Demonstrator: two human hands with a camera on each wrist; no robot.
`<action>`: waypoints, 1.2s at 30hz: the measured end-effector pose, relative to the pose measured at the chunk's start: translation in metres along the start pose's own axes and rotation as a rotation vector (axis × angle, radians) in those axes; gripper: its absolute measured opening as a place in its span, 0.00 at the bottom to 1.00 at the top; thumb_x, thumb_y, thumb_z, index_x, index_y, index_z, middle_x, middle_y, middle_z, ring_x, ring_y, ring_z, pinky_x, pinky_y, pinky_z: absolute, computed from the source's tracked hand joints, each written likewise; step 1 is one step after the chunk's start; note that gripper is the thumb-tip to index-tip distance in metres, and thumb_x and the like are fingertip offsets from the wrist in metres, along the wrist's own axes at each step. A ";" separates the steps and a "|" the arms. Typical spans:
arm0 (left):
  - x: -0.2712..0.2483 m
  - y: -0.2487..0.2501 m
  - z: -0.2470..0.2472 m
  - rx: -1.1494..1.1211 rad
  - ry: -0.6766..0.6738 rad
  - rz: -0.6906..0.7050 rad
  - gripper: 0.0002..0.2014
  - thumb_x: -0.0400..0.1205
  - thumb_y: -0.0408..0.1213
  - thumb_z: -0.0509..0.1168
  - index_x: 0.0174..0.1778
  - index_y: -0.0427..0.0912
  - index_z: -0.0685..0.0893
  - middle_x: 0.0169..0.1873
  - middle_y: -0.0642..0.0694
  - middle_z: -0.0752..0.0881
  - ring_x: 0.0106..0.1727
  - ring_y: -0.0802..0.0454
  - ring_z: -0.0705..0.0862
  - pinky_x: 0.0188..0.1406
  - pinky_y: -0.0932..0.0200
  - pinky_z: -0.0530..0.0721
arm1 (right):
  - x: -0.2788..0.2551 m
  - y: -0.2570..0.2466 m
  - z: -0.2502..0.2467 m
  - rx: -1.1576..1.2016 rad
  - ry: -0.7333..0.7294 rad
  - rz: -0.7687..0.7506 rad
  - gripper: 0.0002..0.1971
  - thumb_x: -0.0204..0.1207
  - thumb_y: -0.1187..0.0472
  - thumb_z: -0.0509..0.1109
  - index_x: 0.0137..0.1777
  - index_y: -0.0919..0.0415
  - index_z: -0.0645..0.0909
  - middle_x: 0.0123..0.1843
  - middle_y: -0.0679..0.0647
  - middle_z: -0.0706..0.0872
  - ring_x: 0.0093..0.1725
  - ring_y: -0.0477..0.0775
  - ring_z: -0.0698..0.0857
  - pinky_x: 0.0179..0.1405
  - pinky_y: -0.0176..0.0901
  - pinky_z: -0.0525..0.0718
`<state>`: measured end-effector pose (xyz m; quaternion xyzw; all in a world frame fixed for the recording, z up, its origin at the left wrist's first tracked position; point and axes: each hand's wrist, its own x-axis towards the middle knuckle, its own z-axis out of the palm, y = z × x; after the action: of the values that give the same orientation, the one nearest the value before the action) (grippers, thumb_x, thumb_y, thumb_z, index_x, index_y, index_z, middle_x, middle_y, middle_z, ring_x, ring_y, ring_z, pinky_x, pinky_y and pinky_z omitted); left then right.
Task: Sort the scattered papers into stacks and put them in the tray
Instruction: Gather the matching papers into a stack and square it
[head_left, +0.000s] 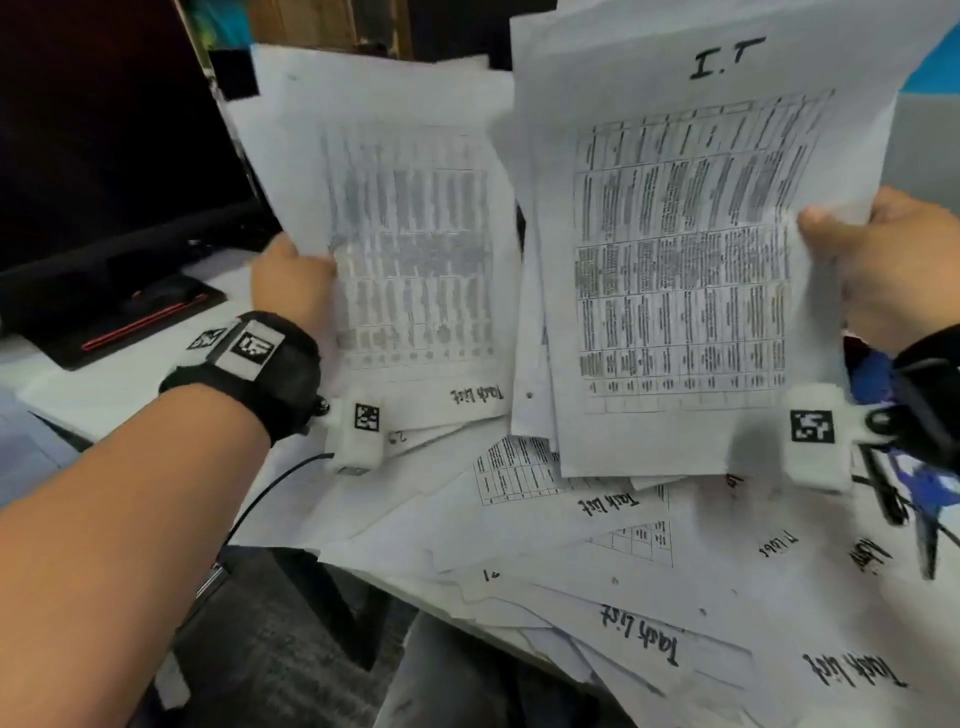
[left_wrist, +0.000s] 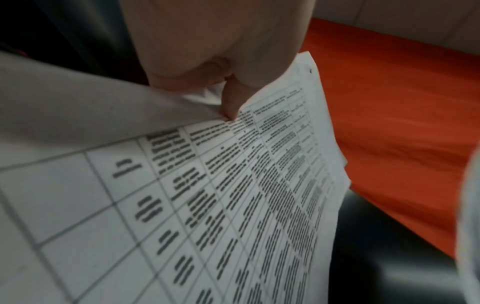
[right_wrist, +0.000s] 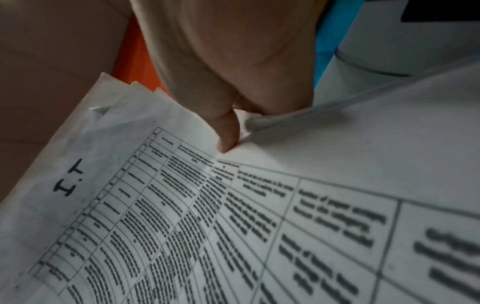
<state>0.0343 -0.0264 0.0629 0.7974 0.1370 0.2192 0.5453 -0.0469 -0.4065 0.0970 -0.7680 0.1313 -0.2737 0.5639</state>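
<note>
My left hand (head_left: 291, 275) grips the left edge of a raised bundle of printed sheets (head_left: 410, 249), upside down with "Task list" at its bottom. In the left wrist view the thumb (left_wrist: 231, 102) pinches those sheets (left_wrist: 233, 205). To the right, my right hand (head_left: 872, 260) holds up a second bundle (head_left: 685, 260) headed "I.T" by its right edge. The right wrist view shows its thumb (right_wrist: 228, 131) pressed on that I.T bundle (right_wrist: 182, 226). More table-printed papers (head_left: 597, 561) lie scattered on the desk below, several marked "Task list". No tray is in view.
A dark monitor (head_left: 104, 130) stands at the left, with a black device with a red stripe (head_left: 135, 322) in front of it. The desk's front edge (head_left: 363, 566) drops to dark floor at bottom left. Blue and black items (head_left: 904, 478) lie at the right.
</note>
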 end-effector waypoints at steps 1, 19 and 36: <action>-0.010 0.012 0.008 -0.042 -0.048 0.013 0.14 0.81 0.27 0.57 0.62 0.37 0.80 0.43 0.48 0.80 0.42 0.56 0.82 0.21 0.73 0.69 | -0.001 0.001 0.002 0.005 -0.015 0.028 0.12 0.80 0.55 0.67 0.60 0.57 0.81 0.49 0.50 0.87 0.28 0.31 0.83 0.25 0.24 0.80; -0.069 0.047 0.070 -0.024 -0.340 0.180 0.16 0.88 0.39 0.52 0.70 0.39 0.72 0.63 0.47 0.77 0.65 0.50 0.76 0.53 0.64 0.68 | -0.026 0.022 0.064 0.188 -0.129 0.086 0.18 0.82 0.69 0.58 0.71 0.59 0.71 0.60 0.51 0.83 0.57 0.49 0.84 0.58 0.44 0.85; -0.084 0.045 0.062 -0.271 -0.390 0.261 0.09 0.86 0.43 0.59 0.61 0.52 0.71 0.48 0.68 0.77 0.48 0.74 0.75 0.42 0.72 0.71 | -0.017 -0.053 0.031 0.410 0.021 -0.342 0.13 0.82 0.55 0.64 0.64 0.53 0.72 0.54 0.45 0.83 0.45 0.32 0.84 0.44 0.28 0.81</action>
<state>-0.0090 -0.1316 0.0684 0.7552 -0.1050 0.1462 0.6303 -0.0489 -0.3560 0.1358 -0.6460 -0.0527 -0.3937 0.6518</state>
